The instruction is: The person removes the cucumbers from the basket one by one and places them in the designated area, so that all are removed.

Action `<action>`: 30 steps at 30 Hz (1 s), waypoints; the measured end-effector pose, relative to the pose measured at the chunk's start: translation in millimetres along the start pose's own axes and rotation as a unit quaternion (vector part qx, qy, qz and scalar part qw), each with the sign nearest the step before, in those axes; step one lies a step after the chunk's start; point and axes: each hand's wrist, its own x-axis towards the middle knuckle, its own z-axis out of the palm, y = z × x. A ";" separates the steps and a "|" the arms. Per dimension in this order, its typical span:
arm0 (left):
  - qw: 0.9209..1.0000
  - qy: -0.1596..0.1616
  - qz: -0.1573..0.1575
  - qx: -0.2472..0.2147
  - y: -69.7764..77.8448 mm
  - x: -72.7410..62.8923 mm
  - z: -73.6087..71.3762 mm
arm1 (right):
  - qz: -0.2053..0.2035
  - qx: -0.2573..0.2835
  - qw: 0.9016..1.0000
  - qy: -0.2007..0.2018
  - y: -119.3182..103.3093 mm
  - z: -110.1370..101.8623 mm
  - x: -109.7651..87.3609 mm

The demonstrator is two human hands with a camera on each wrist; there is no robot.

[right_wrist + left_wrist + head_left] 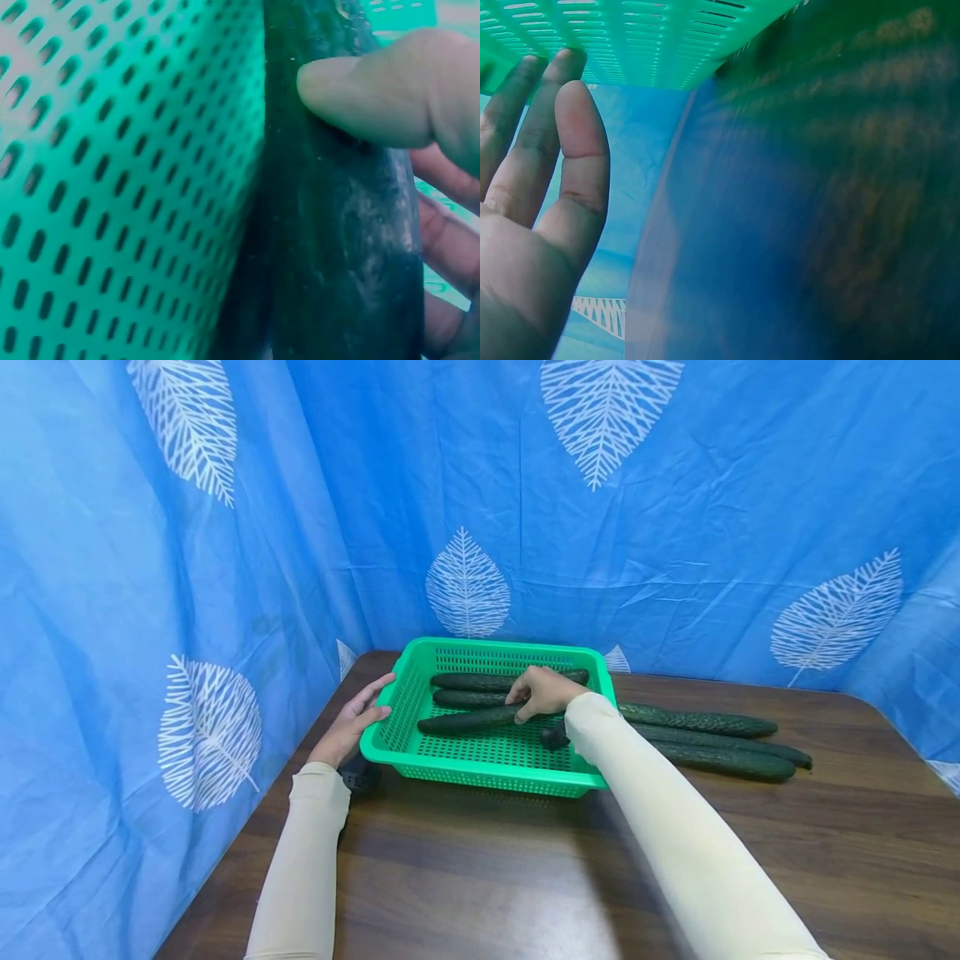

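Observation:
A green plastic basket (487, 781) with slotted walls stands on the table. Inside it, a dark green cucumber (465, 721) lies lengthwise, and my right hand (551, 689) grips it between thumb and fingers. In the right wrist view the thumb presses on one side of this cucumber (337, 225) and the fingers curl round the other. Two more cucumbers lie behind it in the basket, a rear one (472, 682) and a middle one (468, 699), both partly covered by the hand. My left hand (348, 722) is at the basket's left rim, fingers extended and fingertips against its side.
Right of the basket three cucumbers lie side by side on the brown wooden table (480, 877), the rearmost one (697, 720) passing behind my right sleeve. A blue curtain (675, 552) with white leaf prints hangs round the back and sides. Beneath my left wrist is a black device (360, 778).

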 end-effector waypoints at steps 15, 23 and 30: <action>1.000 0.000 0.008 0.003 0.4 -0.8 0.7 | -0.024 -0.013 0.998 0.049 -19.7 -15.4 -22.7; 1.000 0.001 0.005 0.009 0.6 -1.2 -0.1 | -0.029 -0.015 0.996 0.088 -28.4 -23.2 -39.0; 1.000 0.000 0.005 0.005 0.9 -0.9 0.6 | -0.040 0.002 0.990 0.133 -32.0 -27.1 -58.4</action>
